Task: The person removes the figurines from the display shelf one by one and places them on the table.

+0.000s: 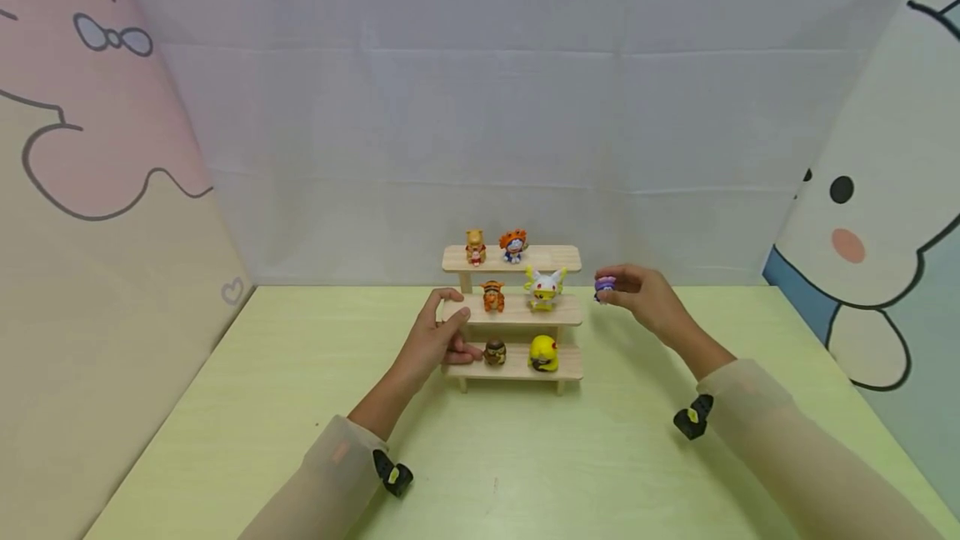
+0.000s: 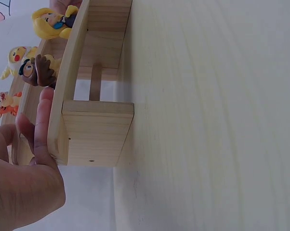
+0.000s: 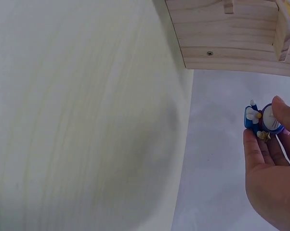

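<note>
A three-tier wooden display shelf [image 1: 555,257] stands on the table against the back. My left hand [image 1: 423,347] grips its left end, thumb over the middle tier and lower fingers on the bottom tier, close to a brown owl figurine [image 1: 494,352]. To the right of the shelf, my right hand [image 1: 652,307] pinches a small blue-and-white cat figurine [image 3: 253,118] with a purple top, held in the air. On the middle tier sit an orange tiger figurine [image 1: 492,297] and a white-and-yellow eared figurine [image 1: 544,290]. A yellow-hooded figurine [image 1: 543,353] sits on the bottom tier.
The top tier bears a honey-coloured bear figurine [image 1: 476,245] and a blue figurine with an orange hat [image 1: 513,247]. Behind the table [image 1: 495,457] hangs a white cloth [image 1: 495,123]. Cartoon-printed panels flank both sides.
</note>
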Demonstrator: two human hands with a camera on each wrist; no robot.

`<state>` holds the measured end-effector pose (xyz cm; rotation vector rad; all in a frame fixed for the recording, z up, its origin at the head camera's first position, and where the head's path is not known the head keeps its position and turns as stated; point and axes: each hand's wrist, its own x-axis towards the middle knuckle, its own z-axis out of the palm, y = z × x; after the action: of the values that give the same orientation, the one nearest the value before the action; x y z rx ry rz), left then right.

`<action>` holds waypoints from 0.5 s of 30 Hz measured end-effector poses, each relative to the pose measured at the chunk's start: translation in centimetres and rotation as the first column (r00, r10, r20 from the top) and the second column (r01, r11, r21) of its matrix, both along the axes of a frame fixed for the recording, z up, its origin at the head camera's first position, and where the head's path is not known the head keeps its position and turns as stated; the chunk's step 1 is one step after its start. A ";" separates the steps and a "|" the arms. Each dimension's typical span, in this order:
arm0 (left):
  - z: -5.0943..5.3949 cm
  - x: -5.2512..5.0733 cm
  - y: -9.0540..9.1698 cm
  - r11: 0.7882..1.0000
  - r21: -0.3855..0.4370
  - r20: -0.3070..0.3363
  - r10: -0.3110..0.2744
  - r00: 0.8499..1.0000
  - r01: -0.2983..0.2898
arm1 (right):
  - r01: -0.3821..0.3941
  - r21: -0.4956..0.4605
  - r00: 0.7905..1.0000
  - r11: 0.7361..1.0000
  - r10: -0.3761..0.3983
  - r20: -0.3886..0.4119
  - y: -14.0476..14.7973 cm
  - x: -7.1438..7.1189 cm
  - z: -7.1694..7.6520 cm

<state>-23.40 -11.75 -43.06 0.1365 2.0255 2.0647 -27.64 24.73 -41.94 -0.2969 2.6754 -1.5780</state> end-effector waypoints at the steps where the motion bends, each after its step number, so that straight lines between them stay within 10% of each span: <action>1: 0.0 0.0 0.0 1.000 -0.002 -0.001 0.000 1.000 0.000 | 0.002 0.002 1.000 1.000 -0.002 0.000 0.0 0.0 -0.2; 15: 0.0 0.1 0.0 1.000 -0.007 -0.003 0.001 1.000 -0.001 | -0.003 0.024 0.999 1.000 0.002 0.039 -0.3 0.1 -2.7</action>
<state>-23.29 -11.77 -43.01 0.1374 2.0347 2.0588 -27.52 24.46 -44.66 -0.2663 2.6620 -1.5329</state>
